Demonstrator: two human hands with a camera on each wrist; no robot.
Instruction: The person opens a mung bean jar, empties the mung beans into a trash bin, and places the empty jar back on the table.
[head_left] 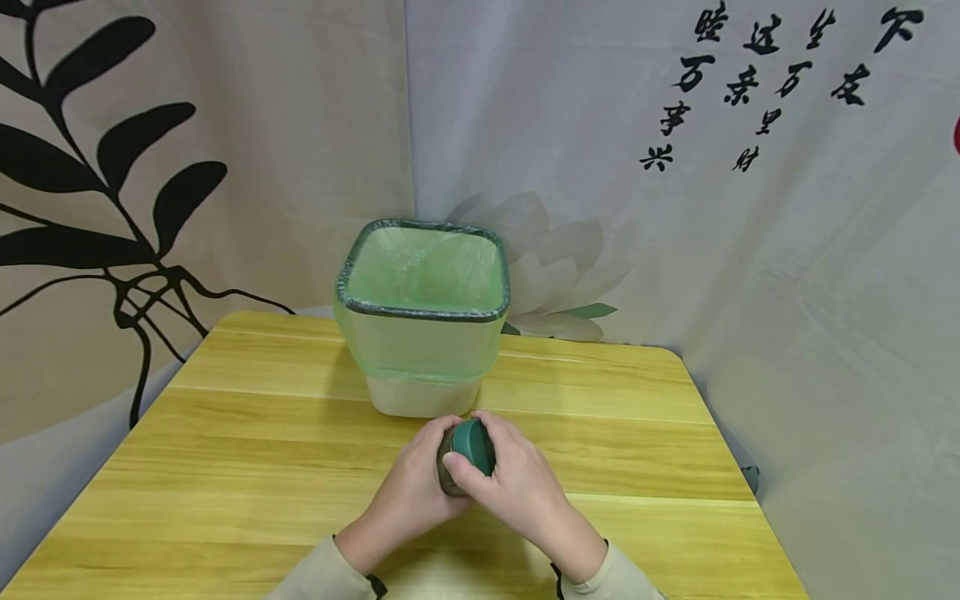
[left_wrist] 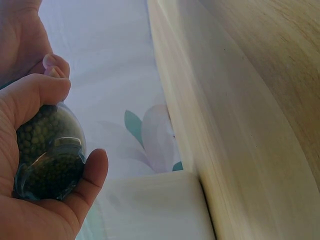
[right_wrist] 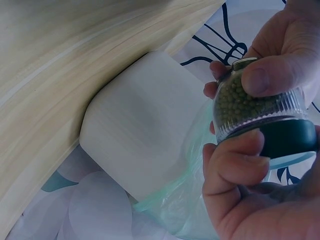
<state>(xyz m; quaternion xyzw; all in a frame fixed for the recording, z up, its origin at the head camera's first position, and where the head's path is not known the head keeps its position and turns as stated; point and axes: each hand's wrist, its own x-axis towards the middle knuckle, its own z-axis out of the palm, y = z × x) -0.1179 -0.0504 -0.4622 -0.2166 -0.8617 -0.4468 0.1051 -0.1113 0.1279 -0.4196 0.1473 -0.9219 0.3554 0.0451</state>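
A small clear jar (right_wrist: 237,102) of green beans, which look like mung beans, is held above the table in front of the bin. My left hand (head_left: 411,479) grips the ribbed glass body, its thumb lying along the side in the right wrist view. Curled around the dark green lid (head_left: 472,444) are the fingers and thumb of my right hand (head_left: 519,477). The lid sits on the jar, which is tilted. Through the glass in the left wrist view, the beans (left_wrist: 42,135) show between the left thumb and fingers.
Just beyond the hands stands a pale bin (head_left: 426,396) with a green bag liner folded over its dark rim. The wooden table (head_left: 247,467) reaches back to hanging cloths printed with plants and writing.
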